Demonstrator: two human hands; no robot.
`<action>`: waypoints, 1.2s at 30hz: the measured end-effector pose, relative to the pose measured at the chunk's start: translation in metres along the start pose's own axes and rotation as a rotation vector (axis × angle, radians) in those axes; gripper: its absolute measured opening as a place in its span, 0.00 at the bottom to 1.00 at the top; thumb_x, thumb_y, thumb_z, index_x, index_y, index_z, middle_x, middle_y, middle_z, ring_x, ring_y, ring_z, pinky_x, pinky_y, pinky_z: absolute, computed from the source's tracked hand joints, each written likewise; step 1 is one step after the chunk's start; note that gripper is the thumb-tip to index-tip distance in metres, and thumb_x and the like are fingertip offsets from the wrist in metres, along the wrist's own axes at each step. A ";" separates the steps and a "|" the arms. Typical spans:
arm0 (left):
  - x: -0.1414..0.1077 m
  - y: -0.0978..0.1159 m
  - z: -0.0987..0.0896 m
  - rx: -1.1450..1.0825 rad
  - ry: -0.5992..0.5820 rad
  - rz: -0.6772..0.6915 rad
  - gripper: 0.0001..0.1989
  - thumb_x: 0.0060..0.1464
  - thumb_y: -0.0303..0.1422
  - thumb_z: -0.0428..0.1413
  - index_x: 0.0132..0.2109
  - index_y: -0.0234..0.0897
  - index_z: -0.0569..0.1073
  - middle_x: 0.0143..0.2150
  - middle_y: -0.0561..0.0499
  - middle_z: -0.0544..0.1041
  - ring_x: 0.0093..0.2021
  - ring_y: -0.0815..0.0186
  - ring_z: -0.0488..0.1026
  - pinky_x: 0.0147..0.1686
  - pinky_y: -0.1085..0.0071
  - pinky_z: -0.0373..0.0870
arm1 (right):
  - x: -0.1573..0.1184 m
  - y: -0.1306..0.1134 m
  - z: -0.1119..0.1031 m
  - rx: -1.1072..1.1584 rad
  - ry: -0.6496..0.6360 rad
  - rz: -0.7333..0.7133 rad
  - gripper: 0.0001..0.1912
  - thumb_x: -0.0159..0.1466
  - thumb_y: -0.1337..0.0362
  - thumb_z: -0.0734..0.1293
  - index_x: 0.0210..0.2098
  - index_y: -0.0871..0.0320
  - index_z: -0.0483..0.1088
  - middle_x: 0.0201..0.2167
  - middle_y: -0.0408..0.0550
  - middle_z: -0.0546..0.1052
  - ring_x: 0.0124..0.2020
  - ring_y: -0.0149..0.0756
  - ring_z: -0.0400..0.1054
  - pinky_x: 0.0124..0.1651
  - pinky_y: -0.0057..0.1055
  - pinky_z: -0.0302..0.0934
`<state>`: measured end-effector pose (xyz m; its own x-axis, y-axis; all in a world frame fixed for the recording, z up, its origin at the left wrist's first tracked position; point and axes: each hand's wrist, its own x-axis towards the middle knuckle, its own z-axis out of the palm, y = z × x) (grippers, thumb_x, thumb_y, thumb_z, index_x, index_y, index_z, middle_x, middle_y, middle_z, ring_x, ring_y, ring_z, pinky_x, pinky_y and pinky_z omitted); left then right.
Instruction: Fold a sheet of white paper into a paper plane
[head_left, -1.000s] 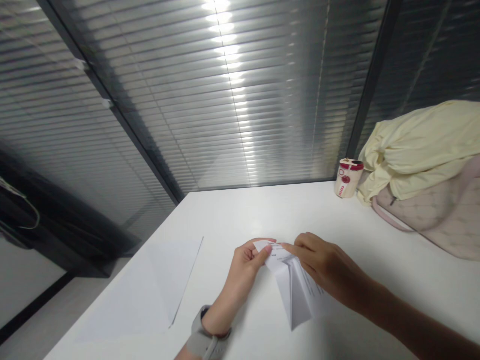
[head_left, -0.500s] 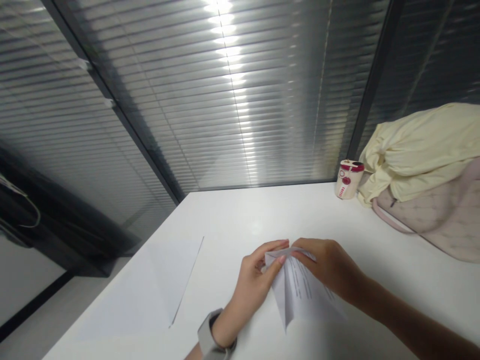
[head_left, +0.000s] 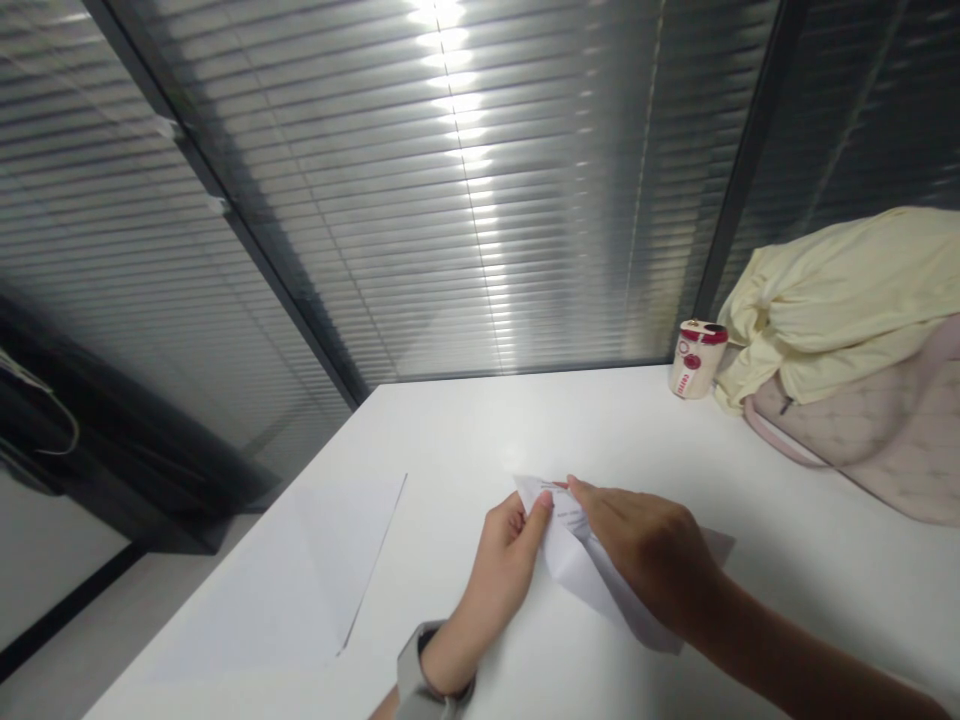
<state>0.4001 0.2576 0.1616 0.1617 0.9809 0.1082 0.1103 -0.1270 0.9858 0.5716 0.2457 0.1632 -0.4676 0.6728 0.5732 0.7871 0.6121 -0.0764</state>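
Note:
A folded white paper with printed lines (head_left: pixel 574 575) is between my two hands above the white table. My left hand (head_left: pixel 504 555) pinches its left part with thumb and bent fingers; a grey watch is on that wrist. My right hand (head_left: pixel 649 545) lies over the paper's upper right part, fingers together and pointing left, and hides much of it. The fingertips of both hands are close together near the paper's top edge. A pointed corner sticks out past my left thumb, and another shows to the right behind my right hand.
White sheets (head_left: pixel 300 570) lie on the table (head_left: pixel 450 430) at the left. A coffee cup (head_left: pixel 697 362) stands at the back right beside a pink bag (head_left: pixel 885 440) with a pale yellow cloth (head_left: pixel 862 290) on it. Blinds (head_left: pixel 375 200) rise behind the table.
The paper has turned and its lower end has swung to the right. My right hand has flattened over it, while my left hand has shifted slightly and still pinches the paper.

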 end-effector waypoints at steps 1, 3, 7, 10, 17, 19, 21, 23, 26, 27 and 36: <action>0.001 -0.002 0.000 -0.022 0.001 -0.011 0.21 0.57 0.47 0.53 0.39 0.32 0.77 0.26 0.50 0.75 0.27 0.65 0.67 0.27 0.73 0.63 | -0.001 -0.001 0.001 -0.021 0.027 -0.040 0.20 0.62 0.78 0.58 0.51 0.64 0.71 0.45 0.58 0.78 0.42 0.42 0.75 0.41 0.32 0.70; 0.002 -0.007 -0.001 -0.064 -0.007 -0.024 0.22 0.57 0.48 0.52 0.42 0.31 0.77 0.26 0.50 0.75 0.26 0.66 0.66 0.26 0.73 0.62 | -0.002 -0.004 0.003 -0.080 0.061 -0.092 0.21 0.62 0.79 0.57 0.51 0.66 0.71 0.48 0.60 0.76 0.46 0.44 0.74 0.43 0.34 0.71; 0.002 -0.011 -0.001 -0.030 0.026 -0.028 0.24 0.58 0.49 0.50 0.40 0.31 0.78 0.24 0.51 0.72 0.26 0.67 0.63 0.26 0.73 0.60 | -0.003 -0.011 0.010 -0.194 0.055 -0.122 0.21 0.62 0.80 0.55 0.50 0.71 0.71 0.49 0.66 0.75 0.46 0.46 0.74 0.42 0.34 0.73; 0.001 -0.009 0.001 0.036 0.084 -0.015 0.25 0.58 0.50 0.49 0.37 0.32 0.78 0.22 0.52 0.71 0.26 0.66 0.64 0.26 0.73 0.62 | -0.007 -0.018 0.022 -0.228 0.054 -0.069 0.23 0.60 0.82 0.55 0.51 0.73 0.70 0.49 0.68 0.74 0.47 0.48 0.74 0.43 0.36 0.73; 0.001 -0.003 0.001 0.072 0.086 0.030 0.22 0.60 0.47 0.48 0.42 0.34 0.78 0.34 0.48 0.79 0.34 0.60 0.72 0.40 0.68 0.68 | -0.012 -0.005 -0.005 0.384 -0.226 -0.020 0.26 0.68 0.65 0.58 0.64 0.65 0.55 0.63 0.59 0.60 0.64 0.44 0.54 0.61 0.40 0.58; 0.001 -0.001 0.000 0.060 0.055 0.051 0.22 0.61 0.46 0.47 0.45 0.34 0.77 0.38 0.47 0.80 0.39 0.59 0.73 0.45 0.68 0.67 | -0.002 0.009 -0.022 0.692 -0.344 0.080 0.23 0.70 0.62 0.55 0.63 0.57 0.57 0.62 0.52 0.63 0.62 0.40 0.57 0.62 0.40 0.56; 0.000 0.000 0.000 0.061 0.019 0.065 0.21 0.62 0.45 0.47 0.47 0.35 0.76 0.40 0.46 0.80 0.41 0.59 0.74 0.47 0.67 0.66 | 0.011 0.022 -0.029 0.915 -0.343 0.275 0.19 0.70 0.59 0.55 0.54 0.56 0.69 0.55 0.51 0.72 0.57 0.40 0.64 0.59 0.41 0.60; 0.000 0.001 -0.001 0.069 -0.014 0.081 0.21 0.63 0.44 0.46 0.50 0.35 0.75 0.43 0.46 0.79 0.42 0.59 0.74 0.48 0.67 0.66 | 0.020 0.030 -0.026 1.064 -0.372 0.415 0.18 0.68 0.56 0.58 0.41 0.57 0.76 0.51 0.51 0.74 0.50 0.41 0.69 0.47 0.36 0.69; -0.001 0.000 -0.003 0.094 -0.044 0.105 0.20 0.64 0.43 0.45 0.51 0.36 0.74 0.45 0.46 0.79 0.45 0.59 0.73 0.48 0.68 0.66 | 0.024 0.034 -0.011 1.091 -0.336 0.522 0.15 0.61 0.54 0.65 0.31 0.59 0.76 0.41 0.51 0.75 0.42 0.39 0.70 0.40 0.33 0.67; -0.001 0.000 -0.003 0.105 -0.048 0.109 0.20 0.64 0.42 0.45 0.51 0.36 0.74 0.46 0.46 0.79 0.45 0.59 0.73 0.48 0.68 0.65 | 0.024 0.034 -0.006 1.086 -0.326 0.543 0.15 0.59 0.53 0.67 0.31 0.60 0.75 0.37 0.50 0.75 0.40 0.38 0.70 0.41 0.34 0.66; -0.001 -0.003 0.000 0.198 0.056 0.149 0.19 0.63 0.42 0.46 0.43 0.35 0.76 0.39 0.47 0.78 0.39 0.61 0.72 0.41 0.69 0.66 | 0.019 0.027 0.002 1.474 -0.534 0.590 0.24 0.55 0.45 0.68 0.37 0.60 0.71 0.33 0.47 0.74 0.35 0.35 0.68 0.39 0.32 0.60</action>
<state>0.4001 0.2571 0.1584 0.1368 0.9551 0.2627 0.2805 -0.2917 0.9145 0.5836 0.2757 0.1703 -0.5843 0.8040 -0.1103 0.0123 -0.1271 -0.9918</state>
